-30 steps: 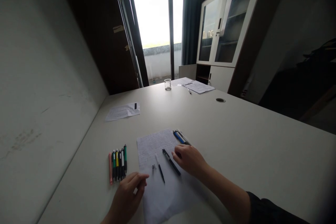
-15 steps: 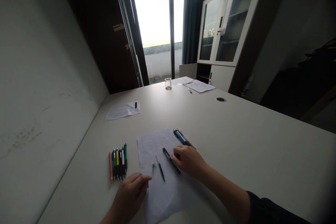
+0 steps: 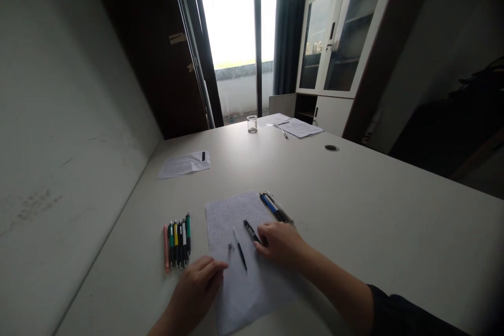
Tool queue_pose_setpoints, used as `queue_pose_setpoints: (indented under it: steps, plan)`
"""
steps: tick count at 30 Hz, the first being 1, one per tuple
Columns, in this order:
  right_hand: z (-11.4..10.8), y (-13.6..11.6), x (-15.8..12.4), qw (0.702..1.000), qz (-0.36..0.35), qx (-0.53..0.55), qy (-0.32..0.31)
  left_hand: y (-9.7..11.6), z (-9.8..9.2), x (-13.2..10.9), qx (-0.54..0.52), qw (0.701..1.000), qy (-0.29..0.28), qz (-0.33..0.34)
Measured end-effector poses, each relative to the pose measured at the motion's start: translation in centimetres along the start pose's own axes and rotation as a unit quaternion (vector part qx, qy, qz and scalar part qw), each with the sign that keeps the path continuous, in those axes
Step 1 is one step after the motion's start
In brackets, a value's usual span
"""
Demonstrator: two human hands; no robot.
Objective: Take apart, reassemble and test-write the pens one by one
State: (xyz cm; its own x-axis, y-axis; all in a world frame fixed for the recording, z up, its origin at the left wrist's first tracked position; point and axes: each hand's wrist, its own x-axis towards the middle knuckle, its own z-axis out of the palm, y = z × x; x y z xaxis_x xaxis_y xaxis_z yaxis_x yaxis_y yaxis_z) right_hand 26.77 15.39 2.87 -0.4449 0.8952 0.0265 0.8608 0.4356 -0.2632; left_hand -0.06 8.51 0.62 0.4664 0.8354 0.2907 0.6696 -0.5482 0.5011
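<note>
A handwritten sheet of paper [image 3: 232, 215] lies in front of me, with a black pen [image 3: 249, 229] slanting across its right side. My right hand [image 3: 280, 242] is closed over the lower part of this pen, which its fingers hide. Left of it lies a thin refill [image 3: 240, 252], white above and dark below, beside a small cap-like piece [image 3: 230, 246] too small to make out well. Resting at the paper's left edge, my left hand [image 3: 200, 278] has its index finger extended and its thumb below, with nothing visible in it.
Several pens [image 3: 179, 241] in mixed colours form a row on the left. More pens [image 3: 275, 207] lie beyond my right hand. Farther off are a loose sheet [image 3: 185, 164], a glass [image 3: 252, 124], stacked papers [image 3: 301, 127] and a cable hole [image 3: 331, 148]. A wall borders the table's left side.
My right hand has shifted slightly down and left onto the black pen, covering its lower part, which showed before. My left hand has stayed almost still.
</note>
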Motion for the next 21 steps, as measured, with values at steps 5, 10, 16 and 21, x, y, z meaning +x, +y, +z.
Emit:
queue_pose_setpoints:
  steps: [5, 10, 16, 21]
  plan:
    - [-0.08, -0.24, 0.00, 1.000, -0.004, -0.014, -0.009, 0.03, -0.02, 0.05, -0.007, 1.000, -0.003, 0.000]
    - [-0.13, -0.30, 0.00, 1.000, -0.001, -0.013, -0.020, 0.05, -0.03, 0.04, -0.006, 1.000, -0.013, -0.005]
    - [-0.06, -0.23, 0.04, 1.000, 0.000, -0.013, -0.021, 0.13, -0.08, 0.04, -0.003, 1.000, -0.018, -0.007]
    - [0.19, -0.19, 0.09, 1.000, -0.008, -0.014, -0.008, 0.13, -0.08, 0.12, -0.003, 1.000, -0.013, 0.000]
